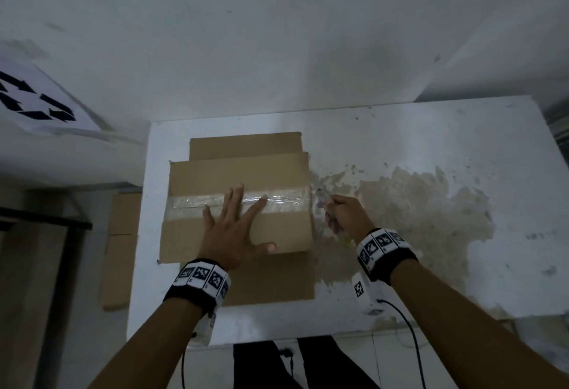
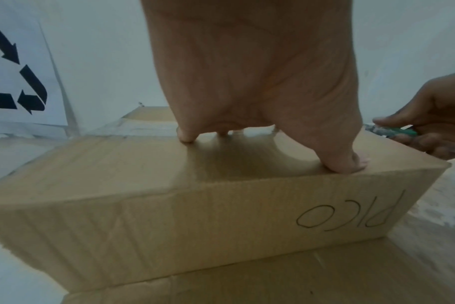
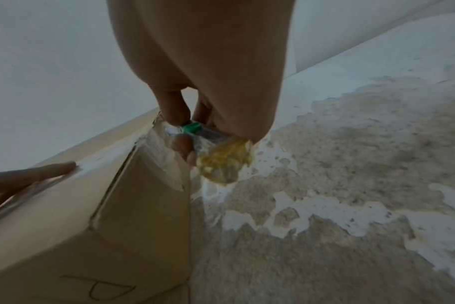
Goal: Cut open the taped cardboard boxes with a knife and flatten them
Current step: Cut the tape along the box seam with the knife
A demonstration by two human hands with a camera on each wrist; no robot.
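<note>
A brown cardboard box [image 1: 277,173] [image 2: 169,216] [image 3: 133,216] stands on a white table, a band of clear tape [image 1: 283,199] running across its top. My left hand [image 1: 229,228] [image 2: 247,92] lies flat on the lid, fingers spread and straight, fingertips on the tape. My right hand [image 1: 346,213] [image 3: 195,82] grips a clear-handled utility knife [image 1: 326,208] [image 3: 210,135] with a green slider, at the box's right edge where the tape ends. The blade tip is hidden against the taped corner. "PICO" is handwritten on the box's near side.
The box rests on flattened cardboard [image 1: 246,143] [image 2: 299,277]. The white table [image 1: 431,148] has a large patch of worn, peeled paint [image 3: 351,164] to the right. A recycling sign [image 1: 34,102] hangs on the left wall. More cardboard [image 1: 120,250] leans beside the table at left.
</note>
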